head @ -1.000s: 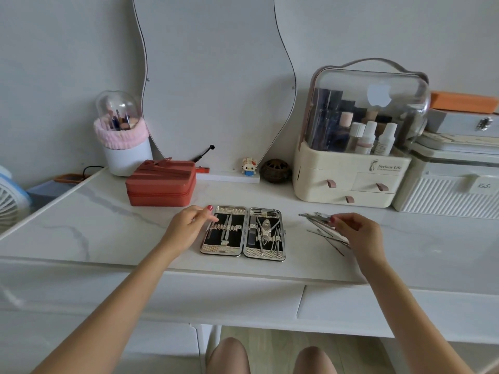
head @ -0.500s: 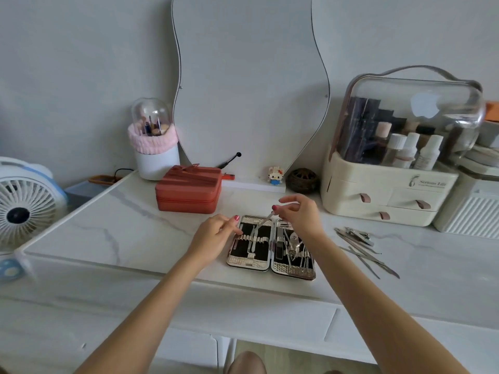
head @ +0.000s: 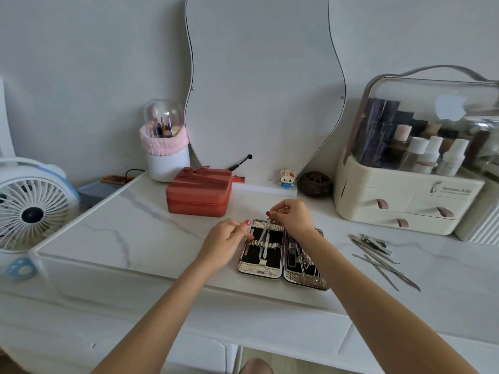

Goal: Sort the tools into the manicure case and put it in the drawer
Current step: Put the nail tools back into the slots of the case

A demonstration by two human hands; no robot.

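Manicure case (head: 282, 273): lies open and flat on the white marble table (head: 151, 238), centre of the frame, near the front edge. Two halves, black lining, textured metal trim. Right half carries several tools under its strap; left half has a strap with mostly vacant loops.

Right hand (head: 293, 218): above the upper edge of the case, fingertips pinching the top end of a slim metal tool (head: 266, 237), which slants down through the strap of the left half. Judged step: seating this tool in its loop.

Left hand (head: 225, 242): at the left edge of the case, fingers curled, fingertips touching the strap end, apparently steadying it. Whether it grips anything cannot be told.

Loose tools (head: 378, 253): a cluster of nail clippers, files and pointed picks on the table, right of the case, well apart from it. Exact count unclear.

Progress: partial. Some tools stowed, one going in, a good pile left. Case not yet closed; drawer step not begun. The drawer fronts at the bottom of the frame appear closed.

Other items: red zip box (head: 199, 193), upper centre-left; cream cosmetics organiser (head: 405, 201), right.
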